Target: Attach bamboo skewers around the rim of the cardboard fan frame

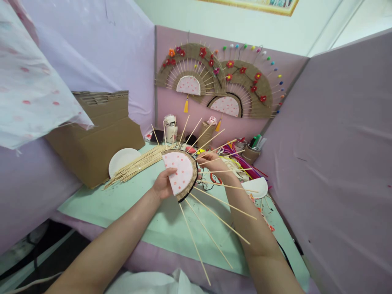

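Observation:
My left hand (163, 183) grips the straight side of a half-round fan base (180, 171), its thumb lying on the front. White cloth with pink dots covers the base, and a brown band and black cord follow its curved rim. Thin bamboo sticks (217, 202) fan outward from that rim. At the upper right of the rim, my right hand (211, 161) has its fingers pinched at the foot of a bamboo stick; the fingertips are partly hidden. A bundle of loose bamboo sticks (139, 163) lies on the table behind my left hand.
The pale green table (122, 208) stands between lilac cloth walls. White paper plate (122, 159), cardboard sheet (98, 139), jar (170, 128), twine spool (206, 132), pen cup (251, 154) and folded plate (257, 187) surround the work. Two decorated fans (191, 53) hang behind.

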### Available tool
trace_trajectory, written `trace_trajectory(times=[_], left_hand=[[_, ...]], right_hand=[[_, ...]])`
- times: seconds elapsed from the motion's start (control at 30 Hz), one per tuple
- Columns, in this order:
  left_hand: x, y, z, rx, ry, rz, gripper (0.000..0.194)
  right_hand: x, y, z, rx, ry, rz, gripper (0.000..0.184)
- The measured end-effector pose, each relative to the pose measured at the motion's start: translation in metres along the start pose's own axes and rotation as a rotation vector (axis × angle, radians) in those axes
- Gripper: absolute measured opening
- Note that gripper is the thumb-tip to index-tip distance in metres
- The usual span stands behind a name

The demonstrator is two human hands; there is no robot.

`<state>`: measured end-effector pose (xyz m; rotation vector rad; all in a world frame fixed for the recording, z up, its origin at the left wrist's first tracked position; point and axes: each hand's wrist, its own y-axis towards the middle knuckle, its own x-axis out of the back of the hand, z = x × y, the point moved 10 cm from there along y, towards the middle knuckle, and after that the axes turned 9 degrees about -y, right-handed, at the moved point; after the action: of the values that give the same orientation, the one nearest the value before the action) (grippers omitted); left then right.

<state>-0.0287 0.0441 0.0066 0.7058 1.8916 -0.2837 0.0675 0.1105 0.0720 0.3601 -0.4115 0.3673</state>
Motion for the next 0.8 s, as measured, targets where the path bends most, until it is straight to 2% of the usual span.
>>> trace_trajectory(times=[0.13, 0.3, 0.5, 0.67, 0.8], left_hand=[[0.022, 0.001, -0.009, -0.057, 0.015, -0.105, 0.048], [0.028, -0.002, -0.009, -0.024, 0.035, -0.087, 0.054], [0.024, -0.003, -0.007, -0.035, 0.064, -0.053, 0.062], [0.010, -0.003, -0.001, -0.022, 0.073, 0.011, 0.067], [0.001, -0.004, 0.002, -0.014, 0.067, 0.054, 0.071]], right_hand=[[-0.004, 0.000, 0.000, 0.011, 0.023, 0.024, 0.016], [-0.010, 0.002, -0.005, -0.030, 0.114, 0.045, 0.019], [-0.001, 0.002, -0.006, 0.007, 0.023, -0.018, 0.018], [0.001, 0.001, 0.002, 0.014, -0.003, -0.023, 0.017], [0.015, 0.000, -0.001, -0.031, 0.031, -0.085, 0.018]])
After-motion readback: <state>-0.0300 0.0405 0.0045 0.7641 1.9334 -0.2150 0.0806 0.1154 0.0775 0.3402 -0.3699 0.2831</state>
